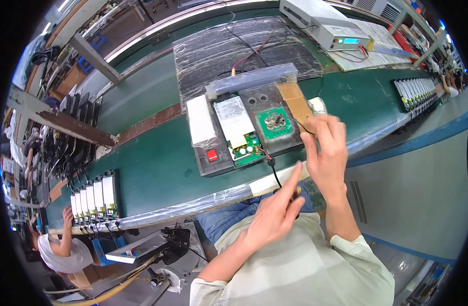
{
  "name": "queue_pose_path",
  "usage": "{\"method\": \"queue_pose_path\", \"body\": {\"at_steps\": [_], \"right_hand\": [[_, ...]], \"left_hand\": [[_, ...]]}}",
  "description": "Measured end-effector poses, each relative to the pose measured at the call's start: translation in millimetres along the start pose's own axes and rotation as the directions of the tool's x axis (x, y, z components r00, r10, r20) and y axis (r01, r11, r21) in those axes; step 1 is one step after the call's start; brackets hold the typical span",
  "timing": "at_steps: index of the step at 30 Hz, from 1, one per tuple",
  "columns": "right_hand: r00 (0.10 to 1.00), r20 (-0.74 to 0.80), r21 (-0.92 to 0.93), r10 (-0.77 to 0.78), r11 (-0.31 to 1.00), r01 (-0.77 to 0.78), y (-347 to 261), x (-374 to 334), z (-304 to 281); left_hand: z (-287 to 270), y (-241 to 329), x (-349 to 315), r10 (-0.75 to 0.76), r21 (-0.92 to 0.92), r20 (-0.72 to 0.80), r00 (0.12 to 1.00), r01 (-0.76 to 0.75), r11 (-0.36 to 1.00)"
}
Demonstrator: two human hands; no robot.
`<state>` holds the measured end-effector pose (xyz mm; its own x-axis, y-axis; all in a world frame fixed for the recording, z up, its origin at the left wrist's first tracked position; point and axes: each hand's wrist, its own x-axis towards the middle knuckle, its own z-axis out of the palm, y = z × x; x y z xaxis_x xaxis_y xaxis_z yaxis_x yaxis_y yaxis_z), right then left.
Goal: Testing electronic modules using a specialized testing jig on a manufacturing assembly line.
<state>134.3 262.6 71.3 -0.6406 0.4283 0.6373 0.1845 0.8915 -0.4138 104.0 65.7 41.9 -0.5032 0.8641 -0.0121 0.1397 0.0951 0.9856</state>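
A long circuit board with a white cover (234, 115) sits in a dark test fixture (216, 167), its green end with components toward me. From that end a black cable (276, 176) runs down to my left hand (275, 217). The left index finger is stretched out, and the other fingers curl round the cable; a small dark and yellowish end shows by the thumb. My right hand (326, 150) is at the fixture's right side, thumb and fingers closed on a thin black lead (301, 126). Beside the lead is a green board with round metal sockets (276, 122).
The fixture also bears a red switch (212, 155), a white block (200, 120) and brown cardboard (296, 102). Covered boards stand in rows at left (94, 196) and far right (415, 93). A bench meter (341, 38) stands behind. Another person (66, 250) is at far left.
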Motion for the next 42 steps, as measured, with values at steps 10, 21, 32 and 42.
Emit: {"method": "queue_pose_path", "body": {"at_steps": [10, 21, 32, 42], "right_hand": [[0.914, 0.347, 0.17, -0.21, 0.973, 0.159, -89, 13, 65], [0.926, 0.319, 0.402, -0.204, 0.913, 0.062, -95, -2, 6], [0.966, 0.227, 0.078, 0.119, 0.987, -0.14, 176, 14, -73], [0.941, 0.337, -0.08, 0.017, 0.997, 0.011, 328, 5, -52]], "left_hand": [[-48, -33, -18, 0.497, 0.656, -0.702, 0.51, 0.194, 0.729], [-108, -56, -36, 0.484, 0.598, -0.688, 0.541, 0.044, 0.801], [-295, -107, -186, 0.364, 0.403, -0.87, 0.332, 0.905, 0.138], [-310, -52, -145, 0.011, 0.408, -0.901, 0.433, 0.839, 0.361]]}}
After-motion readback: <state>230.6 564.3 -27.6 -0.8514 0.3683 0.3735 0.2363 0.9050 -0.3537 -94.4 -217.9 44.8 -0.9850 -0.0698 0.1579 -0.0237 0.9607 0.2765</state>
